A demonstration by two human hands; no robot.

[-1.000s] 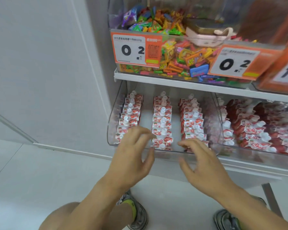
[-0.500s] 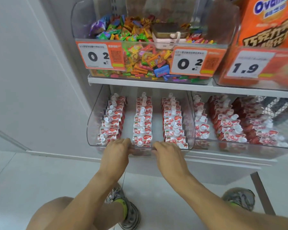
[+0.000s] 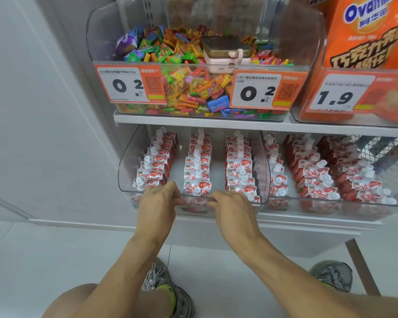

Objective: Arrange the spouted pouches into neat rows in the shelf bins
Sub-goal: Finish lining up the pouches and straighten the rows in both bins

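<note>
A clear plastic bin (image 3: 125,180) on the lower shelf holds red-and-white spouted pouches in three front-to-back rows: a left row (image 3: 155,164), a middle row (image 3: 198,166) and a right row (image 3: 239,166). My left hand (image 3: 159,203) grips the bin's front rim with its fingers curled over the edge, just left of the middle row. My right hand (image 3: 233,207) grips the same rim at the foot of the right row. A second clear bin (image 3: 354,210) to the right holds more pouches (image 3: 317,177) in looser rows.
On the shelf above stands a clear bin of mixed wrapped candies (image 3: 189,88) with a phone (image 3: 225,51) lying on top and two 0.2 price tags. An orange Ovaltine box (image 3: 363,35) is at upper right. White wall at left; my shoes (image 3: 170,292) on the floor.
My hands came down from hovering over the front pouches and took hold of the bin's front rim. The view shifted left and up, showing more of the upper shelf.
</note>
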